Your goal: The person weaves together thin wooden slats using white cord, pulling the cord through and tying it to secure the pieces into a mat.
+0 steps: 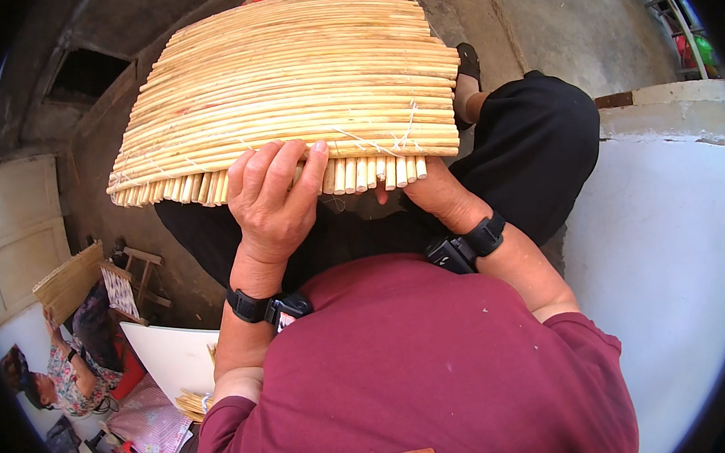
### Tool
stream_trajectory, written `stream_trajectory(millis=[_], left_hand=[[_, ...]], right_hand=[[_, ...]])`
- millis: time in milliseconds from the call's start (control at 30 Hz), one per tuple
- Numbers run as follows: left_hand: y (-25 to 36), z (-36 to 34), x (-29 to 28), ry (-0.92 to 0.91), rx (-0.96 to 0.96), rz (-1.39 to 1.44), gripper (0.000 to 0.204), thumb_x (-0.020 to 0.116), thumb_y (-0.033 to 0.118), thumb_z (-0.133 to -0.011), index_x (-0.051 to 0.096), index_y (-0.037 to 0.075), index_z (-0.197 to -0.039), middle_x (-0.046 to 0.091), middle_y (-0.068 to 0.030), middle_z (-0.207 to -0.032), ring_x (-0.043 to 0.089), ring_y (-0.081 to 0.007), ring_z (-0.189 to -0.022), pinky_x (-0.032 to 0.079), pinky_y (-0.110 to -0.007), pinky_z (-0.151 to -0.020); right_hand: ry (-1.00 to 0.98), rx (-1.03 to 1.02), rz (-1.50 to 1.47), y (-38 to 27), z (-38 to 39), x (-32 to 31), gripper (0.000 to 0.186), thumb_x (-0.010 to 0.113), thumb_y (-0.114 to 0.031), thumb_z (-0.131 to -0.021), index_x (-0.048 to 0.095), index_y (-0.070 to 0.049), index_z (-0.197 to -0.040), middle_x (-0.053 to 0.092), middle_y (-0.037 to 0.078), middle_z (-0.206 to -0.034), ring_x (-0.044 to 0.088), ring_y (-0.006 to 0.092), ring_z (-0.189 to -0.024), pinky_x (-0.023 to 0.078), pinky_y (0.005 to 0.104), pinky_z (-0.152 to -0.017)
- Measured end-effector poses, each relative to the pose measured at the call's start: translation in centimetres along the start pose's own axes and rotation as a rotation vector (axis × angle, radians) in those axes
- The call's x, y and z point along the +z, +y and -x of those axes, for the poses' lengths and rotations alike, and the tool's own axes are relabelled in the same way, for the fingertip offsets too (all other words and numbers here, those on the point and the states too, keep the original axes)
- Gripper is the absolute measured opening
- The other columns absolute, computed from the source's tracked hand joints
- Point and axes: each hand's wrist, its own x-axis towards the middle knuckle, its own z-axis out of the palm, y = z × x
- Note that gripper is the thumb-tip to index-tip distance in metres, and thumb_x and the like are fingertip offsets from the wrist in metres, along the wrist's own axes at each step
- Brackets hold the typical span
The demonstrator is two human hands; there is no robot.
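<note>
A panel of pale reed sticks (297, 81) lies tilted over my lap, its long sticks side by side. Cut ends of a crosswise layer (370, 174) stick out beneath its near edge. White thread (384, 143) is stitched along that edge, with loose ends near the right corner. My left hand (272, 192) curls over the near edge, fingertips on the top sticks. Beneath the right corner, my right hand (437, 189) reaches under the panel; most of its fingers are hidden, and one fingertip shows below the stick ends. Whether it holds something there, I cannot tell.
At the lower left another person (80, 371) holds a similar panel (70, 282) beside a wooden chair (145, 275). A white board (173, 356) and a bundle of sticks (194, 405) are by my left elbow. A low white wall (652, 236) stands at my right.
</note>
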Motion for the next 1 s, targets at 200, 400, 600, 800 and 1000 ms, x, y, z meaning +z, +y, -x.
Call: stream_trajectory(millis=[200, 400, 600, 800, 1000], left_hand=[[-0.1, -0.2, 0.0, -0.006, 0.009, 0.013, 0.030, 0.060, 0.003, -0.073, 0.069, 0.010, -0.102, 0.061, -0.0040, -0.098, 0.058, -0.0218, -0.090, 0.042, -0.036, -0.079], [-0.2, -1.2, -2.2, -0.111, -0.003, 0.070, 0.033, 0.063, -0.001, -0.070, 0.067, 0.008, -0.102, 0.061, -0.0052, -0.096, 0.058, -0.0232, -0.089, 0.043, -0.036, -0.078], [0.1, 2.7, -5.6, -0.452, -0.411, 0.735, 0.017, 0.069, 0.012, -0.078, 0.064, 0.000, -0.089, 0.059, -0.0088, -0.067, 0.057, -0.0232, -0.063, 0.048, -0.032, -0.060], [1.4, 4.1, -1.9, 0.008, -1.267, 2.003, 0.078, 0.057, 0.052, -0.087, 0.030, 0.000, -0.138, 0.046, -0.0210, -0.130, 0.057, -0.0285, -0.106, 0.051, -0.039, -0.085], [-2.2, 4.1, 1.3, 0.378, -1.385, 2.042, 0.045, 0.057, 0.011, -0.090, 0.040, 0.002, -0.132, 0.052, -0.0147, -0.128, 0.055, -0.0294, -0.112, 0.045, -0.049, -0.097]], right_hand=[[-0.025, 0.058, 0.006, -0.8, -0.3, 0.0, 0.020, 0.047, -0.010, -0.094, 0.056, -0.003, -0.111, 0.066, 0.009, -0.088, 0.066, 0.0150, -0.069, 0.050, 0.0232, -0.046], [0.034, 0.222, 0.137, -1.1, -0.1, 0.0, 0.021, 0.047, -0.010, -0.093, 0.056, -0.002, -0.110, 0.066, 0.009, -0.088, 0.066, 0.0147, -0.068, 0.049, 0.0231, -0.045], [0.035, 0.304, 0.157, -0.5, -0.4, 0.6, 0.021, 0.053, -0.014, -0.093, 0.057, -0.003, -0.110, 0.066, 0.008, -0.087, 0.065, 0.0141, -0.069, 0.047, 0.0225, -0.046], [-0.110, 0.365, 0.179, -0.1, -0.6, 2.6, 0.025, 0.058, -0.016, -0.089, 0.063, -0.003, -0.110, 0.067, 0.006, -0.091, 0.065, 0.0119, -0.069, 0.049, 0.0244, -0.052], [-0.287, 0.087, 0.827, -1.6, 1.3, 2.4, 0.031, 0.060, -0.016, -0.085, 0.062, -0.004, -0.113, 0.068, 0.013, -0.095, 0.065, 0.0242, -0.080, 0.051, 0.0327, -0.070]])
